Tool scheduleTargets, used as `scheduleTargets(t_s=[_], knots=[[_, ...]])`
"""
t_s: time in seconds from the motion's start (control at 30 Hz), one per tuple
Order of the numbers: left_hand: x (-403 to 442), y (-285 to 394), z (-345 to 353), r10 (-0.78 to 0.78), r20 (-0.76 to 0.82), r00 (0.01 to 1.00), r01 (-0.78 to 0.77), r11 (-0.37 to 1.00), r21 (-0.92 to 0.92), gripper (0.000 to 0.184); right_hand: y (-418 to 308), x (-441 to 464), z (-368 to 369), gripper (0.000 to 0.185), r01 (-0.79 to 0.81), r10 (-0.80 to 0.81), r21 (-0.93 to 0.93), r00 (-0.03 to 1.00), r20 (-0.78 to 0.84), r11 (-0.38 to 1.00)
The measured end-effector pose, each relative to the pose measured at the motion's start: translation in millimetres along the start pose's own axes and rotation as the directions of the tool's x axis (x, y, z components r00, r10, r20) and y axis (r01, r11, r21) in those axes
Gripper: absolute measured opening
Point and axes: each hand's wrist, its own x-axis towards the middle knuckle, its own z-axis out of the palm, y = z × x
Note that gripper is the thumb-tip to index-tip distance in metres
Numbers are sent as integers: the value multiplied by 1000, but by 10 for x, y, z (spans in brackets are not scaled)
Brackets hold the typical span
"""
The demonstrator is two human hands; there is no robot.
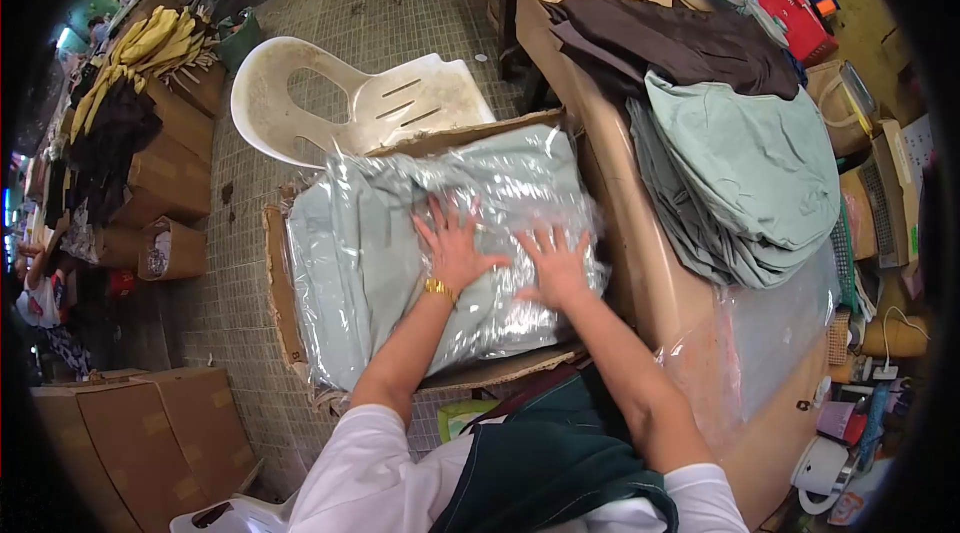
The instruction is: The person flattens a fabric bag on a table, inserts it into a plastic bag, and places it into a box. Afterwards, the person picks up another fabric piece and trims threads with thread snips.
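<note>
Both palms lie flat on a clear plastic bag (380, 263) filled with folded grey-green cloth. My left hand (455, 248), a gold watch on its wrist, has its fingers spread over the bag's middle. To its right, my right hand (553, 263) rests on the same plastic, fingers also spread apart. The bag sits in an open cardboard box (278, 283), whose rim shows around it. Shiny, wrinkled film covers the cloth.
A white plastic chair (430, 93) stands beyond the box. On the table (625, 203) at right lie pale green cloth (745, 163), dark brown cloth (680, 38) and clear plastic bags (770, 323). Closed cartons (150, 443) stand lower left. A person (45, 303) is at far left.
</note>
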Motion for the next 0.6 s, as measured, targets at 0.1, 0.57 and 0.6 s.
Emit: scheduleTargets(t_s=[0.1, 0.57, 0.6], knots=[[337, -53, -44, -41, -110, 993, 32, 996, -87, 123, 101, 326, -138, 121, 40, -42, -20, 992, -122, 999], [-388, -1101, -960, -558, -4, 830, 554, 824, 117, 73, -362, -244, -379, 123, 87, -116, 122, 960, 256, 989], [-330, -1019, -1019, -523, -100, 846, 533, 835, 136, 74, -453, -261, -464, 115, 63, -86, 95, 960, 266, 993]])
